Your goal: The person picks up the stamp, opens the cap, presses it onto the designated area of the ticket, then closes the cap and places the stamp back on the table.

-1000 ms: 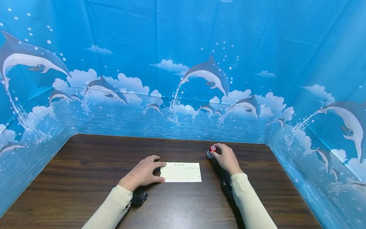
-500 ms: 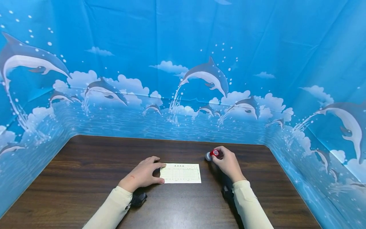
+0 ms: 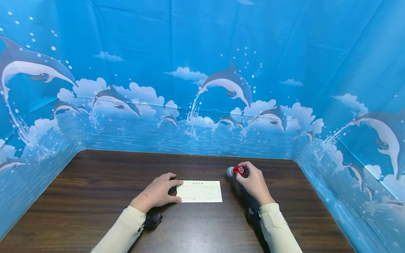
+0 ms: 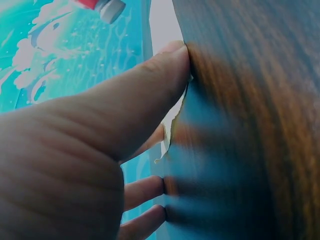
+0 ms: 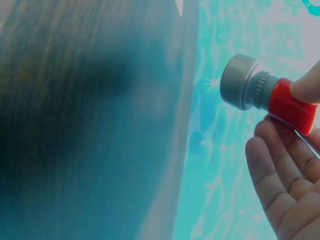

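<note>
A pale yellow printed form point(image 3: 199, 192) with a ruled grid lies flat on the dark wooden table. At its left edge, my left hand point(image 3: 156, 192) rests with the thumb and fingers spread, and their tips press on the paper. In the left wrist view the thumb point(image 4: 170, 65) lies against the form's torn-looking edge. Right of the form, my right hand point(image 3: 254, 179) pinches a red-handled stamp point(image 3: 238, 170) between thumb and fingers. The stamp is tilted on its side above the table, its grey round end point(image 5: 239, 82) pointing left.
The brown wooden table point(image 3: 202, 228) has rounded far corners. A blue dolphin-print cloth point(image 3: 177, 133) rises behind it and along both sides. A black wrist device point(image 3: 153, 220) sits under the left wrist, and another dark one point(image 3: 252, 214) under the right.
The right hand has turned the stamp from nearly upright to lying sideways, red end to the right, and drawn back slightly toward me. The left hand and the form stay in place.
</note>
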The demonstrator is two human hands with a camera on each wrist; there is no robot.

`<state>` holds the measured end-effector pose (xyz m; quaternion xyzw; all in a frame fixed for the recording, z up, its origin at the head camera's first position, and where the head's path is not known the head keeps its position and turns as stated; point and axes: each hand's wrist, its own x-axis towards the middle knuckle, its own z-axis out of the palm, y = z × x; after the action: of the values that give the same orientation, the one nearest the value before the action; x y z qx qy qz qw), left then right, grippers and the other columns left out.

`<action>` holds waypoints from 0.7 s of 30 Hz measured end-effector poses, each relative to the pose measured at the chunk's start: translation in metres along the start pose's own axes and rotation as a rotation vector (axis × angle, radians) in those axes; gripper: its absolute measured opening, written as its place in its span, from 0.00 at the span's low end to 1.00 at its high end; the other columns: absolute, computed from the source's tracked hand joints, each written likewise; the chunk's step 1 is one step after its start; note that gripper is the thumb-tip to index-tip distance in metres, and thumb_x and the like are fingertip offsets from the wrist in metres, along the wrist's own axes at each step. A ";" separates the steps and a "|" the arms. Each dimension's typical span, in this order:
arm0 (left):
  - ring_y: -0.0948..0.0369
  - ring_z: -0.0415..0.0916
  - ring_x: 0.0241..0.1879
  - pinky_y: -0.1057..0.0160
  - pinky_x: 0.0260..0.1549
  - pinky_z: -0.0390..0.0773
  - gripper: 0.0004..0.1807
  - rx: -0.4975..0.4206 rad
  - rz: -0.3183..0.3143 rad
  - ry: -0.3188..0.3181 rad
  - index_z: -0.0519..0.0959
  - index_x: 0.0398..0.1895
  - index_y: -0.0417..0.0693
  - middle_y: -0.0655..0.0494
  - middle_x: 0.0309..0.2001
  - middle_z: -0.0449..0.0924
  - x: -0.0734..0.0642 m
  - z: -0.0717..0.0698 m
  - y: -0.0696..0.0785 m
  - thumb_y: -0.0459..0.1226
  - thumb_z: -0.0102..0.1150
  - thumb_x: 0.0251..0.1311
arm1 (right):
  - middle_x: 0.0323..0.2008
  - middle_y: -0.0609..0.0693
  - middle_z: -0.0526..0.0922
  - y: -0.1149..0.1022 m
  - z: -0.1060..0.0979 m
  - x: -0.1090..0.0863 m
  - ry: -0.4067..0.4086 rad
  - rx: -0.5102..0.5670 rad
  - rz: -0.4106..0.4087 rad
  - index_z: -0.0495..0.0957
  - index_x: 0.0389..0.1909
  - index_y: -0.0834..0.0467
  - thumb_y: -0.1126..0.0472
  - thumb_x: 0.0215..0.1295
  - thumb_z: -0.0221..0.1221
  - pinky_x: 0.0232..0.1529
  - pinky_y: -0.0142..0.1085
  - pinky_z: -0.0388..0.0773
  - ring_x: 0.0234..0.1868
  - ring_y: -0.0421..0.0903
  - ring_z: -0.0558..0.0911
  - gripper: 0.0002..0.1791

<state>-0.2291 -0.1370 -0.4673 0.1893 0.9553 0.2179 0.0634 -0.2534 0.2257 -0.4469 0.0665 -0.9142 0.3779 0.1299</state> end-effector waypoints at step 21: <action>0.42 0.63 0.73 0.36 0.67 0.67 0.35 0.017 0.015 0.004 0.79 0.68 0.58 0.43 0.74 0.66 0.001 0.001 -0.001 0.56 0.75 0.57 | 0.43 0.55 0.86 -0.018 -0.007 -0.006 -0.011 0.180 -0.004 0.80 0.52 0.59 0.72 0.60 0.67 0.42 0.30 0.82 0.42 0.49 0.82 0.19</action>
<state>-0.2301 -0.1373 -0.4683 0.1967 0.9558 0.2109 0.0581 -0.2422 0.2182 -0.4321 0.0821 -0.8771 0.4580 0.1192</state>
